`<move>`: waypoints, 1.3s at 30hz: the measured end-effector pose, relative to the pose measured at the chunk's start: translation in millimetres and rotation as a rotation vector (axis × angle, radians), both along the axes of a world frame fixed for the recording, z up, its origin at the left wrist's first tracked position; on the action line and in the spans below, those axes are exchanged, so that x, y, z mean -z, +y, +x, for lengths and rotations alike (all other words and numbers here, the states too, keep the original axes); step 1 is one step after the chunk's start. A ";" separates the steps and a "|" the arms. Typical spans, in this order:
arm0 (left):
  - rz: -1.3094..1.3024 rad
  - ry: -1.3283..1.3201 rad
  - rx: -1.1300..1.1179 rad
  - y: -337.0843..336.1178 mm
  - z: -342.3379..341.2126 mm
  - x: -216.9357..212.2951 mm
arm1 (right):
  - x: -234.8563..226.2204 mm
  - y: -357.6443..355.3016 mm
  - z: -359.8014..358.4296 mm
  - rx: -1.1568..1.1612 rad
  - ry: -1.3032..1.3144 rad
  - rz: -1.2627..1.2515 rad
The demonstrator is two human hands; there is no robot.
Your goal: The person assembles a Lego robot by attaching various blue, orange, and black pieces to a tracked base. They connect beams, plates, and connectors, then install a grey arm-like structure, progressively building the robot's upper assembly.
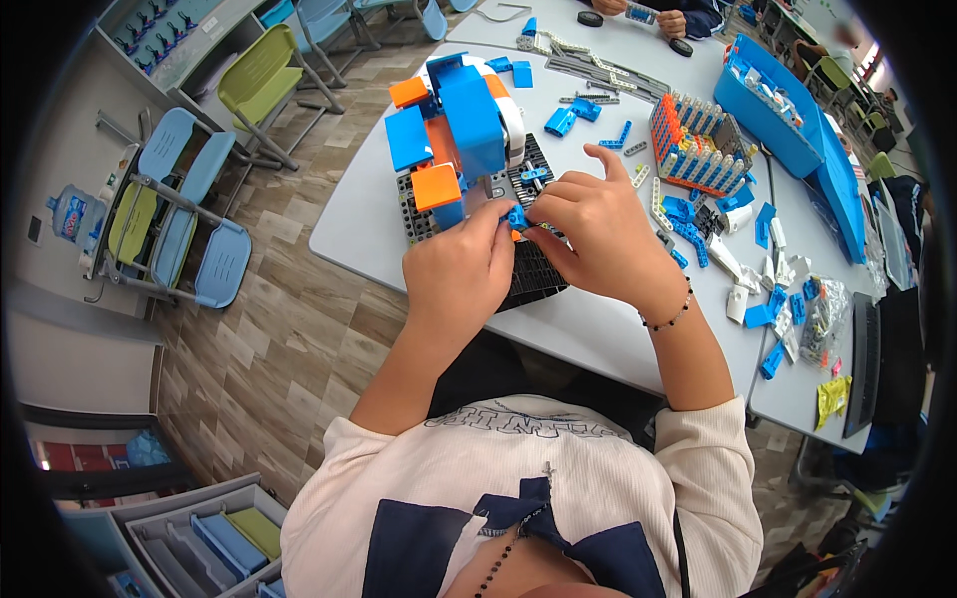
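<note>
Small blue brick piece [516,215] sits between the fingertips of both hands, just above the black studded baseplate [533,274], near the middle of the pale grey table [359,229].

Head view, looking down:
- Left hand [461,274]: fingers curled, thumb and forefinger tips closed on the left side of the small blue piece. Back of hand faces the camera; palm hidden.
- Right hand [593,234]: fingers bent and pinched in on the same piece from the right, forefinger raised a little at the far side. A dark bead bracelet [670,317] rings the wrist.
- The two hands touch at the fingertips; whether the piece is already seated on the baseplate I cannot tell, the fingers cover it.
- Blue, orange and white brick model [454,125] stands on the far left part of the baseplate, just beyond the left hand.
- Right and farther off: an orange-and-grey sorted rack of parts [698,145], then a blue bin [773,110] at the far right edge of the table.
- Loose blue and white bricks [773,289] lie scattered on the table to the right of the right hand; a clear bag of parts [822,324] beside them, a yellow packet [830,397] nearer.
- Grey track-like strips [598,70] lie at the far side; another person's hands [673,20] work at the far table edge.
- Left of the table, on the wood-pattern floor: green and blue chairs [199,199], well apart from the hands.
</note>
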State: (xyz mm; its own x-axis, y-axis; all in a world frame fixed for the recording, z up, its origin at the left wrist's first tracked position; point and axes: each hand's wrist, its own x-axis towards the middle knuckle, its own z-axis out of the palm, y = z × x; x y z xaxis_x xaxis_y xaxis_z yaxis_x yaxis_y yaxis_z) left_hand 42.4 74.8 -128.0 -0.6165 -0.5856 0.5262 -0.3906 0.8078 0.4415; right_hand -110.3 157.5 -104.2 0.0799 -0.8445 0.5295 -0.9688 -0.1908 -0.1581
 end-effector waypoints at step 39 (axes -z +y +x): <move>0.076 -0.042 0.124 -7.0 8.7 -6.6 | -5.7 4.8 -0.4 0.062 0.147 -0.064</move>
